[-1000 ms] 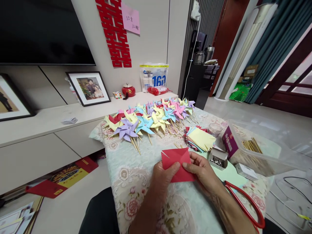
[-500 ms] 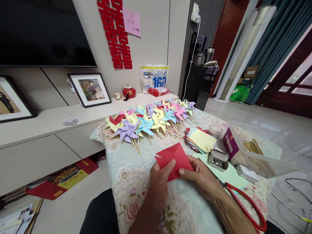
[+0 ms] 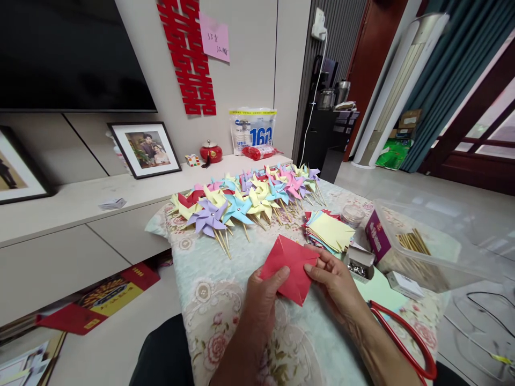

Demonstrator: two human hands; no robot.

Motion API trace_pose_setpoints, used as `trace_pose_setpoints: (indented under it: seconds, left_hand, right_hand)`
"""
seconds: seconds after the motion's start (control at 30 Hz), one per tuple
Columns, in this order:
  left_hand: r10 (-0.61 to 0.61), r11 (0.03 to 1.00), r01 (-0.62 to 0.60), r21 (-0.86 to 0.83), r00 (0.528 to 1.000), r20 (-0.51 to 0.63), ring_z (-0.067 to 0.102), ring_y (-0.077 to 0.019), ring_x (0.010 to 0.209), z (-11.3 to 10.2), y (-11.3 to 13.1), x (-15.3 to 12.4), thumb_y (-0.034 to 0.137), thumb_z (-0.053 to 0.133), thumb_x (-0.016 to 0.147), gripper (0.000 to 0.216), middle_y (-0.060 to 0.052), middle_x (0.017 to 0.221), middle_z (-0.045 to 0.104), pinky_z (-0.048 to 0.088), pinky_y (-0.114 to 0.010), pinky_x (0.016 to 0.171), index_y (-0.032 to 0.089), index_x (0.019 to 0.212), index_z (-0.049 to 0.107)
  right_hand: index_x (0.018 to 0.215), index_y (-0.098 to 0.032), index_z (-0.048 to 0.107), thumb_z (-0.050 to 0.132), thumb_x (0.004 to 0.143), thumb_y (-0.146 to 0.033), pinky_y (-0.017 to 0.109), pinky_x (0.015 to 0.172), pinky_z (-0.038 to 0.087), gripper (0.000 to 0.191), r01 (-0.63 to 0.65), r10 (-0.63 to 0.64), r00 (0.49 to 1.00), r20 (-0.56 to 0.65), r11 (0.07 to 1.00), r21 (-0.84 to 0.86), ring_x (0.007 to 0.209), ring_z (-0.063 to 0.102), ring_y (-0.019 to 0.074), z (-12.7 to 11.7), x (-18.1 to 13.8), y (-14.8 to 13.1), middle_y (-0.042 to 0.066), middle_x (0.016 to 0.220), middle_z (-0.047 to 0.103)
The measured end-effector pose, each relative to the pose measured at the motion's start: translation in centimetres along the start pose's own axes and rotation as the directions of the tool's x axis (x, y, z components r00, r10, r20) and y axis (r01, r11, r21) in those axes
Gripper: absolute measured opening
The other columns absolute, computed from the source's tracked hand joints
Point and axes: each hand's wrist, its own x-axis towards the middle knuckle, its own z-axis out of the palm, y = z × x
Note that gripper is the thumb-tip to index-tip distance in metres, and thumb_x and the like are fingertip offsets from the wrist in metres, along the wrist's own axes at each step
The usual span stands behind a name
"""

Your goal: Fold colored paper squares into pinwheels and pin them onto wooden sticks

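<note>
A red paper square (image 3: 290,267) with cuts in it is held corner-up just above a floral tablecloth (image 3: 225,321). My left hand (image 3: 263,300) pinches its left edge with the thumb on top. My right hand (image 3: 337,284) grips its right side, fingers closed on the paper. Red-handled scissors (image 3: 402,340) lie under my right forearm. Behind the paper, many finished paper pinwheels (image 3: 245,201) on wooden sticks lie in a row across the table.
A stack of cut coloured paper squares (image 3: 330,230) sits to the right, beside a small open box of metal pins (image 3: 359,262), a round jar (image 3: 353,215) and a clear plastic bin (image 3: 426,252) holding wooden sticks. A low TV cabinet (image 3: 80,214) runs along the left.
The red paper has been turned between both hands from a flat-topped position to a diamond with one corner up. Both hands kept hold of it.
</note>
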Motion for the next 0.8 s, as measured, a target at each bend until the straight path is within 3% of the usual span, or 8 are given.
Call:
trace_pose_setpoints:
  seconds: [0.1, 0.2, 0.37, 0.5, 0.63, 0.8]
  left_hand:
    - [-0.009, 0.998, 0.011, 0.059, 0.999, -0.031, 0.058, -0.0154, 0.059, -0.6, -0.3, 0.3, 0.029, 0.085, 0.062, 0.026, -0.003, 0.07, 0.071, 0.045, -0.025, 0.055, 0.015, 0.082, 0.075]
    - [-0.003, 0.996, 0.005, 0.088, 1.0, -0.027, 0.051, -0.0116, 0.055, -1.1, -0.5, 0.5, 0.029, 0.085, 0.063, 0.024, -0.001, 0.067, 0.068, 0.038, -0.022, 0.049, 0.015, 0.079, 0.074]
    - [-0.018, 0.995, 0.016, 0.1, 1.0, 0.019, 0.054, -0.0118, 0.056, -1.2, -0.2, 0.4, 0.029, 0.081, 0.069, 0.027, -0.004, 0.073, 0.074, 0.039, -0.022, 0.052, 0.014, 0.09, 0.077]
    - [-0.051, 0.998, 0.046, 0.046, 0.991, 0.12, 0.067, -0.0202, 0.07, -0.9, 0.2, 0.2, 0.029, 0.08, 0.07, 0.037, -0.009, 0.084, 0.078, 0.05, -0.029, 0.066, 0.011, 0.102, 0.076]
    - [-0.106, 0.994, 0.1, 0.051, 0.985, 0.137, 0.071, -0.0251, 0.076, -0.9, 0.2, 0.2, 0.028, 0.084, 0.066, 0.042, -0.012, 0.087, 0.079, 0.054, -0.036, 0.076, 0.01, 0.103, 0.076]
    - [-0.139, 0.984, 0.118, 0.132, 0.978, 0.158, 0.071, -0.0244, 0.074, -1.3, -0.3, 0.4, 0.028, 0.086, 0.064, 0.043, -0.011, 0.086, 0.079, 0.054, -0.035, 0.076, 0.01, 0.101, 0.076]
  right_hand:
    - [0.109, -0.018, 0.066, 0.094, 0.053, -0.028, 0.031, 0.073, 0.053, 0.064, 0.03, -0.029, 0.999, -0.044, 0.999, 0.018, 0.073, 0.071, 0.0201, -0.1, 0.2, -0.2, 0.005, 0.082, 0.078]
    - [0.108, -0.018, 0.066, 0.094, 0.051, -0.03, 0.03, 0.07, 0.052, 0.065, 0.057, -0.056, 0.996, -0.07, 0.998, 0.009, 0.068, 0.069, 0.0183, 0.0, 0.3, -0.5, 0.003, 0.076, 0.076]
    - [0.111, -0.018, 0.064, 0.094, 0.05, -0.032, 0.031, 0.069, 0.05, 0.07, 0.081, -0.084, 0.993, -0.078, 0.996, -0.033, 0.066, 0.067, 0.0181, -0.1, 0.3, -0.8, 0.0, 0.069, 0.073]
    - [0.116, -0.016, 0.061, 0.093, 0.052, -0.031, 0.03, 0.067, 0.049, 0.073, 0.078, -0.081, 0.996, -0.044, 0.995, -0.063, 0.062, 0.066, 0.0166, -0.2, 0.2, -0.9, 0.0, 0.07, 0.073]
    - [0.124, -0.014, 0.057, 0.092, 0.056, -0.033, 0.027, 0.061, 0.046, 0.078, 0.102, -0.105, 0.994, -0.036, 0.992, -0.077, 0.058, 0.062, 0.0142, -0.4, 0.3, -0.8, -0.003, 0.066, 0.07]
    - [0.129, -0.015, 0.055, 0.091, 0.06, -0.035, 0.024, 0.056, 0.042, 0.08, 0.124, -0.128, 0.991, -0.043, 0.989, -0.084, 0.055, 0.059, 0.0117, -0.7, 0.4, -0.4, -0.003, 0.069, 0.069]
